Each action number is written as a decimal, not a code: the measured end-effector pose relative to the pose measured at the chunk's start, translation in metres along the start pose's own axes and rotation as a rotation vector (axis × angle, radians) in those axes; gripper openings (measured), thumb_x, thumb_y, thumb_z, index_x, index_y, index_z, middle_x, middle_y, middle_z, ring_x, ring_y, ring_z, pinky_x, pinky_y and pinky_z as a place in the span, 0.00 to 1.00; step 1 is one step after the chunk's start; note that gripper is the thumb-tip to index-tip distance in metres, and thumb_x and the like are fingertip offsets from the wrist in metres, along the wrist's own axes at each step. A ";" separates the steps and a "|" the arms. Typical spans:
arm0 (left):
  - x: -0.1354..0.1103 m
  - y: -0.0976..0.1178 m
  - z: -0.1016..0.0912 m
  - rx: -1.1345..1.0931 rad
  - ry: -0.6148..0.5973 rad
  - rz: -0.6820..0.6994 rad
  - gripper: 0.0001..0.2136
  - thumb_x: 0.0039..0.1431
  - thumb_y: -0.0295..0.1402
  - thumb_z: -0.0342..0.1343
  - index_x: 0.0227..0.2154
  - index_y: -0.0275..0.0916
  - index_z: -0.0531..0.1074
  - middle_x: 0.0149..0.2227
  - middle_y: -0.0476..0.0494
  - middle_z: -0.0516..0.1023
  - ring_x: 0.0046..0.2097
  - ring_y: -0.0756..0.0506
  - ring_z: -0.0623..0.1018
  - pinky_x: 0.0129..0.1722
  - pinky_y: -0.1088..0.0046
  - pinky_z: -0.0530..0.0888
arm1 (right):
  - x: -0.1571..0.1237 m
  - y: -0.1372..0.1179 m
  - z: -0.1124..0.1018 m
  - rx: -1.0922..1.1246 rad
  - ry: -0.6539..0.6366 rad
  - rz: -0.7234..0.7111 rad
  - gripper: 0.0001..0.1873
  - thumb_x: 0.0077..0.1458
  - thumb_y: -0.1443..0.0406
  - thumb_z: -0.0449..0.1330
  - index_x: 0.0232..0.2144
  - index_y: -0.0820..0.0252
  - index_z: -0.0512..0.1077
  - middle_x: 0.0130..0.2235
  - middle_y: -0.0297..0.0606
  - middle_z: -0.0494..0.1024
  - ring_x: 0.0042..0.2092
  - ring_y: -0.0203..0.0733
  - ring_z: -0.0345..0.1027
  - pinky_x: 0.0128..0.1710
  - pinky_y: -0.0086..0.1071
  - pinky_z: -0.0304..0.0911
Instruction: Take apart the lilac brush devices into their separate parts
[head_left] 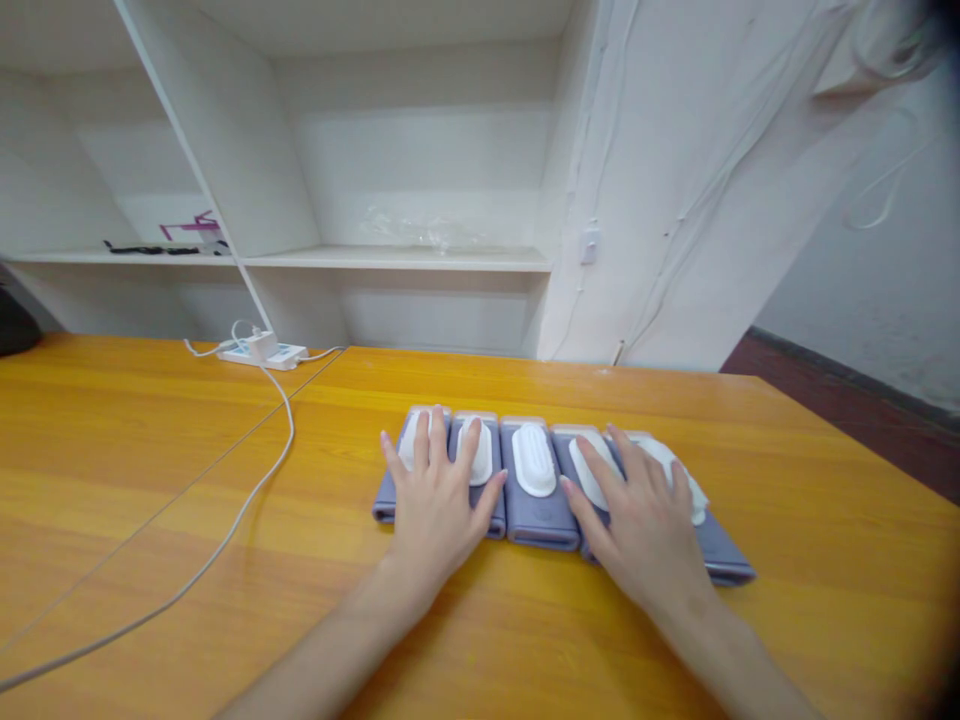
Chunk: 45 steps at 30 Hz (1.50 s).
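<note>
Several purple-grey soft packs with white oval lids, looking like wet wipe packs, lie side by side in a row on the table. The middle pack (543, 525) shows whole between my hands, its white lid (534, 460) facing up. My left hand (439, 495) rests with fingers spread over the two packs at the left end. Over the two packs at the right end, my right hand (645, 525) lies with its fingers spread too. Those packs are partly hidden under my hands. The rightmost pack (724, 550) sits at an angle.
On the orange wooden table (187, 450), a white power strip (281, 356) stands at the back left, and a long cable (247, 510) runs forward from it. Behind is a white shelf unit (397, 258) with clear plastic (435, 232) on it. The table's right edge slopes toward a dark red floor (840, 400).
</note>
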<state>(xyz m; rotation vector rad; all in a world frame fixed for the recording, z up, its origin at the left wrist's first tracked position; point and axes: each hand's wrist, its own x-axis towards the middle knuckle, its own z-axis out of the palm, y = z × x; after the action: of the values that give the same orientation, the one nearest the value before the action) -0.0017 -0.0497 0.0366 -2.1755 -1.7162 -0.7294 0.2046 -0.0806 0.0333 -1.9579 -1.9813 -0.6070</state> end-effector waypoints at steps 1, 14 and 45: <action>-0.001 0.001 -0.001 -0.021 0.006 0.045 0.26 0.58 0.49 0.49 0.58 0.50 0.61 0.64 0.36 0.54 0.65 0.31 0.51 0.59 0.37 0.39 | -0.001 0.003 0.000 -0.012 0.033 0.004 0.25 0.61 0.54 0.45 0.57 0.53 0.64 0.62 0.49 0.57 0.60 0.59 0.52 0.56 0.63 0.40; 0.004 -0.008 0.011 -0.056 -0.111 0.078 0.16 0.58 0.40 0.50 0.50 0.53 0.69 0.63 0.39 0.57 0.56 0.32 0.66 0.55 0.30 0.36 | 0.000 0.017 0.012 0.043 -0.024 0.034 0.28 0.55 0.54 0.51 0.58 0.47 0.60 0.51 0.43 0.72 0.52 0.57 0.61 0.53 0.67 0.40; 0.052 -0.093 0.003 -0.121 -0.030 -0.061 0.17 0.64 0.43 0.41 0.45 0.44 0.71 0.52 0.39 0.70 0.57 0.38 0.67 0.60 0.41 0.44 | 0.007 0.104 0.022 0.173 0.255 0.215 0.26 0.61 0.53 0.44 0.54 0.62 0.66 0.52 0.49 0.71 0.55 0.55 0.62 0.56 0.51 0.51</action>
<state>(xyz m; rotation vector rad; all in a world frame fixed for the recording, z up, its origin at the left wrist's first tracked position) -0.0816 0.0182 0.0536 -2.2322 -1.8044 -0.8405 0.3102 -0.0652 0.0274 -1.8534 -1.5918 -0.5775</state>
